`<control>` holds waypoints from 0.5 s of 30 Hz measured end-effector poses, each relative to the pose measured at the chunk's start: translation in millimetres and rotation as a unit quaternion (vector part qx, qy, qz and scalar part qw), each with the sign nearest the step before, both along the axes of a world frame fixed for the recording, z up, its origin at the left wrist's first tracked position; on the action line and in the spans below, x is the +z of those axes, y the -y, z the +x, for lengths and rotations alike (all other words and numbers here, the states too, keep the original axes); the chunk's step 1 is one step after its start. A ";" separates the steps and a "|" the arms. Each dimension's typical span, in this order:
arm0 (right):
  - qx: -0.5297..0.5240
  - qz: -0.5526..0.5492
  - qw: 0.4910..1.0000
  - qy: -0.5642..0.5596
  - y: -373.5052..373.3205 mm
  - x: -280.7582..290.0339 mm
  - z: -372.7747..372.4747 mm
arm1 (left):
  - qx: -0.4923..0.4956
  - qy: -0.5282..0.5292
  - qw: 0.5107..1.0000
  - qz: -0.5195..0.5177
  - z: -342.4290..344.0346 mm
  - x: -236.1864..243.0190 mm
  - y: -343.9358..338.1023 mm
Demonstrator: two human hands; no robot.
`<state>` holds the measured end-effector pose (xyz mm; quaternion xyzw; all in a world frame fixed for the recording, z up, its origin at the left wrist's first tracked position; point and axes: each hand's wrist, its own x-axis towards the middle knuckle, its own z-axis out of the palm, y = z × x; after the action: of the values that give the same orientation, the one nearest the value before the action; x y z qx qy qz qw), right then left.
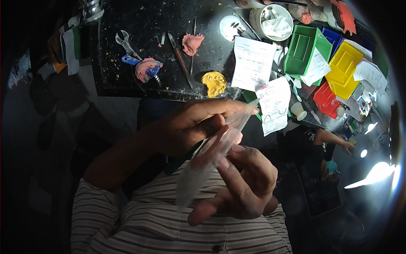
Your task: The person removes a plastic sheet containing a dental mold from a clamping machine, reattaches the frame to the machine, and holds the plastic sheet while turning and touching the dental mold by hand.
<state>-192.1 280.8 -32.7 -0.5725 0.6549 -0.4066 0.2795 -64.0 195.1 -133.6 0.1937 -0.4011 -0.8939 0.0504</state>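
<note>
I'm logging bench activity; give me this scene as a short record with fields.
Left hand: holds a thin translucent sheet, possibly a bag
Right hand: fingers at the sheet; grip unclear
Dark bench: wrench, pink lump, yellow arch-shaped piece, paper
Bins: green bin, yellow bin, red bin, toward the right
Container: white bucket, upper right
Others: another person's hand, far right
</note>
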 end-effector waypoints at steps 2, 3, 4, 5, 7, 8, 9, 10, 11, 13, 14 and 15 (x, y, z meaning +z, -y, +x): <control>0.008 0.032 0.999 0.023 1.5 1.6 -1.9 | -0.022 -0.019 0.999 0.040 4.2 -1.0 0.7; 0.007 0.042 0.999 0.017 2.3 2.8 -3.2 | -0.043 -0.042 0.987 0.149 7.1 -4.5 -0.8; -0.006 0.042 0.999 -0.021 2.9 4.1 -5.9 | -0.045 -0.050 0.977 0.200 8.5 -1.6 -0.3; -0.039 0.047 0.997 -0.054 5.0 1.7 -6.3 | -0.047 -0.055 0.965 0.251 9.9 1.7 0.3; -0.081 0.049 0.993 -0.068 10.4 -4.8 -9.0 | -0.022 -0.087 0.969 0.230 7.8 -0.2 -1.5; -0.090 0.046 0.994 -0.051 11.6 -7.2 -12.2 | -0.009 -0.095 0.977 0.189 8.5 -2.3 -2.4; -0.072 0.081 0.994 -0.026 11.8 -4.0 -15.6 | 0.005 -0.101 0.984 0.149 9.8 -4.3 -3.2; -0.071 0.081 0.994 -0.025 14.0 -4.3 -16.3 | 0.006 -0.100 0.984 0.148 10.6 -4.0 -2.7; -0.062 0.082 0.995 0.001 16.5 -4.9 -17.3 | 0.030 -0.093 0.988 0.116 10.2 -3.3 -2.3; -0.053 0.083 0.995 0.027 20.1 -5.0 -19.8 | 0.054 -0.086 0.991 0.084 10.8 -1.5 1.9; -0.042 0.089 0.994 0.042 21.1 -5.2 -21.3 | 0.024 -0.075 0.993 0.082 12.8 0.3 7.6; -0.036 0.091 0.994 0.050 21.7 -5.5 -22.2 | -0.006 -0.065 0.995 0.081 14.7 1.6 12.3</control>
<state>-214.3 259.1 -38.2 -0.4994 0.6947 -0.3831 0.3481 -49.3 182.8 -132.0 0.1360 -0.3248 -0.9343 0.0553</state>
